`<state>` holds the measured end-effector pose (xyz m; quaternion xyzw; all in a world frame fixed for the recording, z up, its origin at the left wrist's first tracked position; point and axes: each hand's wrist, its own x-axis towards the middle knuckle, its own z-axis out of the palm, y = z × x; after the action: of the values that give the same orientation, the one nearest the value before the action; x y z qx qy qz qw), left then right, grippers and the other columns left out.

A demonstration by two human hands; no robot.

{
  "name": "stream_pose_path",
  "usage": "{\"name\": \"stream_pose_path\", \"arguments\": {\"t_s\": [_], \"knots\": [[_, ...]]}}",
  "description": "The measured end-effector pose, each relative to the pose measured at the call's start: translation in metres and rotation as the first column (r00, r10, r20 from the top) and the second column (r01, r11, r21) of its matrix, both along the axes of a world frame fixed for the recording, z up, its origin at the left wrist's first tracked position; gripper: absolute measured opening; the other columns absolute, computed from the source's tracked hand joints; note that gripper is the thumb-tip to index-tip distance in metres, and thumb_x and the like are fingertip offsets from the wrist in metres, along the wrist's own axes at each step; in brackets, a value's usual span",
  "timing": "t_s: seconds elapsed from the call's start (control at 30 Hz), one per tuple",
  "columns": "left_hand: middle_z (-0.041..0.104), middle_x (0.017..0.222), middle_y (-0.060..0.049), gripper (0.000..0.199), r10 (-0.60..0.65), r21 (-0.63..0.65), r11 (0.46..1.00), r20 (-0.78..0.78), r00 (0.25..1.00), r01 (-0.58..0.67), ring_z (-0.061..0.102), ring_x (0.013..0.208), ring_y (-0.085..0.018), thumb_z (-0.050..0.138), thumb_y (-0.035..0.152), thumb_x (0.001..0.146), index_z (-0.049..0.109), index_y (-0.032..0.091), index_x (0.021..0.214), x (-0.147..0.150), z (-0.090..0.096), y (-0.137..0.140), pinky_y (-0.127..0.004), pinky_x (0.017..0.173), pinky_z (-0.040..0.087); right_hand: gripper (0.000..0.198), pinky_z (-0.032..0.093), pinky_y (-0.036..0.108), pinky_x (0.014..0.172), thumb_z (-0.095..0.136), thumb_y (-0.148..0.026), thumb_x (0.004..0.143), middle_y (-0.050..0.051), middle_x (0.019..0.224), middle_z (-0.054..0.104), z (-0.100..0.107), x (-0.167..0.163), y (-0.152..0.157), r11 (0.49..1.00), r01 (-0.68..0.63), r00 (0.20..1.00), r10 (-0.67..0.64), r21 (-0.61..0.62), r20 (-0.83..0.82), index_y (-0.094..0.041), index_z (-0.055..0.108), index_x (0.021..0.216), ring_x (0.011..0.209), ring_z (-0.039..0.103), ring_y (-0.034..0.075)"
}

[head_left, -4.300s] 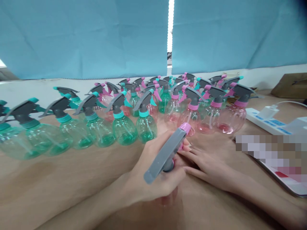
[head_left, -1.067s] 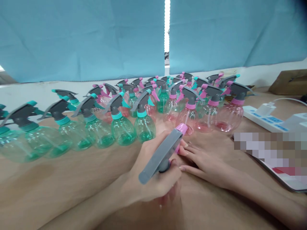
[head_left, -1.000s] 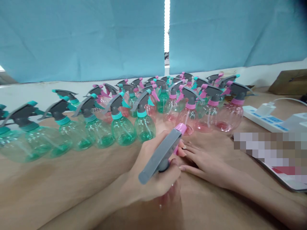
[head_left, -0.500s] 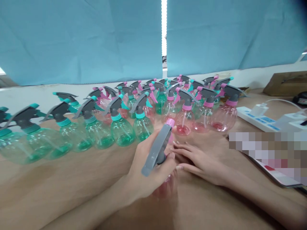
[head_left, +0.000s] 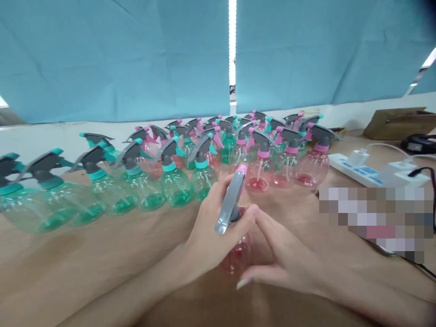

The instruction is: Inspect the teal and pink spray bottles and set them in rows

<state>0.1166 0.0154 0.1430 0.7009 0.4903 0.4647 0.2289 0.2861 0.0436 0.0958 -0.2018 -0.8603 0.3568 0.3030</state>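
A pink see-through spray bottle [head_left: 235,260] with a grey and pink trigger head stands in front of me on the table. My left hand [head_left: 209,234] is closed round its neck, just under the head. On the bottle's right side is my right hand [head_left: 289,256], its thumb stretched out near the base and its fingers by my left thumb. The tips of those fingers are partly hidden, and a firm grip on the bottle does not show. Just beyond my hands stand a green spray bottle [head_left: 203,181] and a pink spray bottle [head_left: 259,175].
Several green spray bottles [head_left: 124,197] line the left, with more green and pink ones behind. To the right lie a white power strip [head_left: 354,170] with plugs and cables, a blurred-out flat object [head_left: 374,222] and a brown paper bag [head_left: 398,122]. A blue curtain [head_left: 153,59] hangs behind.
My right hand has moved left to the bottle's side, its thumb now spread away from the fingers. The held bottle has shifted slightly, still in my left hand. The view has turned a little.
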Motion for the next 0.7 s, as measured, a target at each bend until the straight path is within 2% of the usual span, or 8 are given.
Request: {"name": "stream_pose_path", "arguments": {"t_s": [0.1, 0.2, 0.3, 0.4, 0.47, 0.53, 0.63, 0.7], "knots": [[0.054, 0.130, -0.008, 0.056, -0.012, -0.012, 1.000, 0.032, 0.999, 0.012, 0.059, 0.107, -0.025, 0.061, 0.032, 0.087, 0.039, 0.030, 0.138, -0.001, 0.000, 0.000, -0.047, 0.096, 0.047, 0.068, 0.051, 0.044, 0.092, 0.078, -0.043, 0.075, 0.008, 0.122, 0.060, 0.006, -0.016, -0.011, 0.997, 0.039, 0.995, -0.045, -0.059, -0.094, -0.026, 0.043, 0.131, 0.111, 0.059, 0.029], [0.048, 0.137, -0.010, 0.066, -0.002, -0.005, 1.000, 0.023, 1.000, 0.002, 0.051, 0.120, -0.030, 0.065, 0.033, 0.083, 0.036, 0.027, 0.141, -0.002, -0.002, 0.002, -0.052, 0.103, 0.040, 0.050, 0.055, 0.040, 0.082, 0.073, -0.035, 0.081, 0.005, 0.109, 0.063, 0.012, -0.024, -0.011, 0.997, 0.058, 0.993, -0.063, -0.044, -0.102, -0.027, 0.048, 0.123, 0.097, 0.064, 0.025], [0.044, 0.140, -0.011, 0.065, 0.024, 0.123, 0.992, 0.003, 1.000, -0.024, 0.045, 0.126, -0.031, 0.064, 0.032, 0.081, 0.036, 0.024, 0.140, -0.005, -0.014, 0.005, -0.052, 0.107, 0.035, 0.049, 0.054, 0.040, 0.078, 0.072, -0.034, 0.081, 0.005, 0.106, 0.063, 0.011, -0.020, 0.001, 0.995, 0.097, 0.993, -0.095, 0.022, -0.063, -0.027, 0.047, 0.122, 0.094, 0.064, 0.025], [0.046, 0.133, -0.011, 0.055, 0.110, 0.285, 0.955, -0.078, 0.991, -0.083, 0.043, 0.126, -0.030, 0.059, 0.034, 0.086, 0.036, 0.023, 0.134, -0.009, -0.040, 0.009, -0.052, 0.106, 0.033, 0.047, 0.051, 0.044, 0.086, 0.067, -0.029, 0.082, 0.009, 0.115, 0.062, 0.004, -0.009, 0.024, 0.966, 0.235, 0.972, -0.234, 0.110, -0.024, -0.024, 0.044, 0.123, 0.104, 0.062, 0.028], [0.050, 0.120, -0.010, 0.038, 0.152, 0.288, 0.951, -0.119, 0.981, -0.112, 0.048, 0.115, -0.027, 0.056, 0.030, 0.089, 0.042, 0.021, 0.124, -0.010, -0.058, 0.011, -0.049, 0.099, 0.039, 0.052, 0.048, 0.047, 0.091, 0.068, -0.033, 0.081, 0.014, 0.122, 0.060, -0.001, -0.002, 0.042, 0.937, 0.308, 0.950, -0.311, 0.163, -0.005, -0.020, 0.043, 0.125, 0.112, 0.059, 0.031], [0.054, 0.102, -0.006, 0.020, 0.164, 0.248, 0.960, -0.136, 0.977, -0.127, 0.054, 0.096, -0.022, 0.053, 0.024, 0.091, 0.048, 0.020, 0.109, -0.011, -0.070, 0.012, -0.042, 0.086, 0.046, 0.061, 0.048, 0.047, 0.089, 0.071, -0.043, 0.078, 0.016, 0.125, 0.059, -0.002, 0.001, 0.058, 0.907, 0.369, 0.926, -0.378, 0.201, 0.005, -0.019, 0.042, 0.127, 0.114, 0.058, 0.034], [0.053, 0.088, -0.002, 0.005, 0.150, 0.232, 0.967, -0.162, 0.975, -0.110, 0.054, 0.082, -0.018, 0.050, 0.018, 0.091, 0.047, 0.020, 0.095, -0.010, -0.075, 0.011, -0.034, 0.075, 0.047, 0.054, 0.051, 0.042, 0.078, 0.071, -0.046, 0.077, 0.012, 0.110, 0.065, 0.005, -0.002, 0.073, 0.897, 0.371, 0.916, -0.396, 0.240, 0.068, -0.020, 0.046, 0.118, 0.098, 0.064, 0.032], [0.054, 0.083, -0.001, 0.004, 0.074, 0.237, 0.971, -0.224, 0.972, -0.019, 0.055, 0.078, -0.017, 0.049, 0.016, 0.090, 0.049, 0.020, 0.089, -0.010, -0.074, 0.009, -0.031, 0.071, 0.047, 0.046, 0.050, 0.038, 0.073, 0.071, -0.042, 0.077, 0.009, 0.102, 0.065, 0.012, -0.007, 0.079, 0.889, 0.365, 0.909, -0.405, 0.275, 0.102, -0.020, 0.048, 0.110, 0.091, 0.065, 0.028]]}}
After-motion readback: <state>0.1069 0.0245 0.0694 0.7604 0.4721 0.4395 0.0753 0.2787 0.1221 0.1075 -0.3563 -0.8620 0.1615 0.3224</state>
